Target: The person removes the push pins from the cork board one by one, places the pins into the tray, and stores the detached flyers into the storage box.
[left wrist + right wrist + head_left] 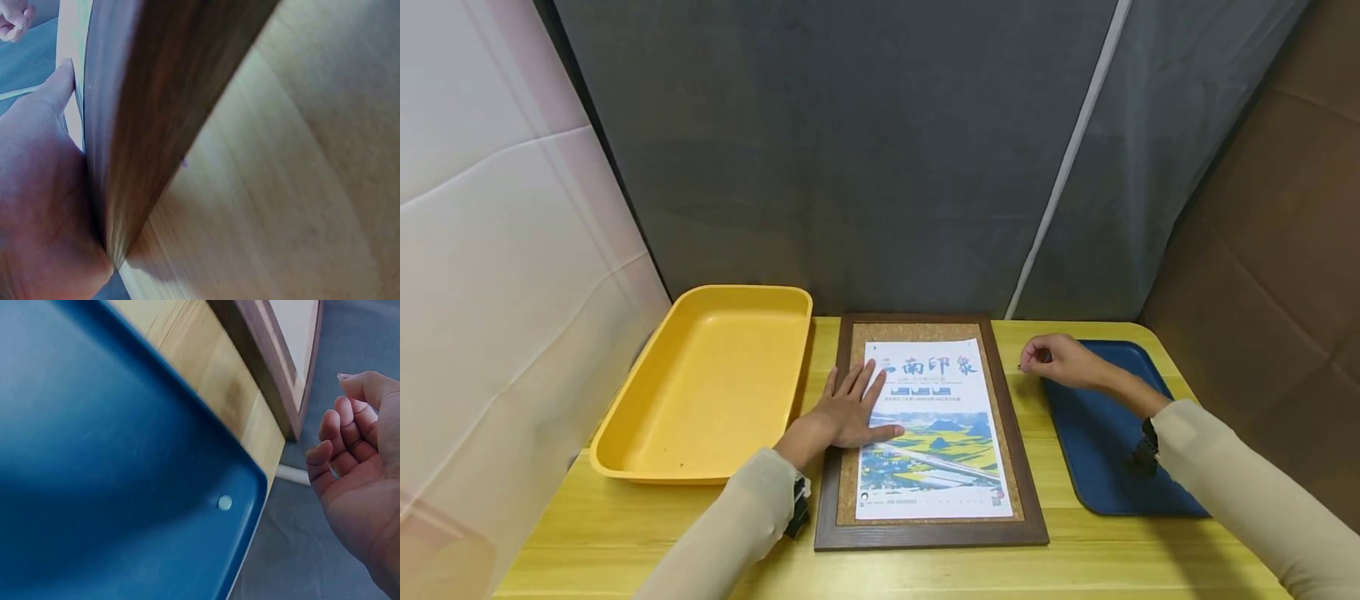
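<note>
A printed paper poster [936, 483] lies on a cork board [1015, 487] with a dark brown wooden frame [925, 540]. My left hand [847, 414] is spread flat on the poster's left edge, its palm across the frame. In the left wrist view, the thumb [59, 84] rests on the paper beside the frame's side [156, 94]. To the right of the board, my right hand [1063, 360] is raised, pinching a tiny dark thumbtack [1020, 367] between thumb and finger; its details are too small to see. Small marks show at the poster's top corners.
A blue tray [1093, 467] stands on the right, with a pale round tack head [225, 502] near its corner. On the left is a deep yellow tray [715, 400] holding a few dark specks. A grey curtain [850, 167] closes off the wooden table's [647, 533] back edge.
</note>
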### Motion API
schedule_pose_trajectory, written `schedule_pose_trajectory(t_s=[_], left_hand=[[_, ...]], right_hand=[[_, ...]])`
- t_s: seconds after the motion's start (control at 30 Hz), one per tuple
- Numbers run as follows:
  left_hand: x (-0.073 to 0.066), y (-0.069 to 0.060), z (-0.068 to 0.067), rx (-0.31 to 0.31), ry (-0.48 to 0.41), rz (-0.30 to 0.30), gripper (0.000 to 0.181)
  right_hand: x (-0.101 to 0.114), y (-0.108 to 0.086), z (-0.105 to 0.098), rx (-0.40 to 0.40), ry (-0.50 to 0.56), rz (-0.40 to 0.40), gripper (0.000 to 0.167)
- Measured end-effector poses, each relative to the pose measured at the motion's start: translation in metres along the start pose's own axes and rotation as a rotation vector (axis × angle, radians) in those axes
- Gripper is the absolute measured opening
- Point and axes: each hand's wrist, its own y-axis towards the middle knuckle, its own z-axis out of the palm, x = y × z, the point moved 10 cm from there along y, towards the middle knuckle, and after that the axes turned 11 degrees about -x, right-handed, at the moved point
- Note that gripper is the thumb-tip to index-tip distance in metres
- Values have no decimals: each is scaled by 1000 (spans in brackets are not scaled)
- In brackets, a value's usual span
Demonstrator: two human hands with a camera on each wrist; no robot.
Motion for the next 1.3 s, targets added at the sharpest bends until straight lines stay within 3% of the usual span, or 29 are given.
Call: schedule_pose_trajectory(t_s=[0.67,1.3], left_hand=[[4,4,4,-3,28,2,112],[2,1,3,22,34,-9,112]], right_hand=[[-52,-25,-24,-19,-53,119,9],[-93,-44,-31,-36,-113,202,9]])
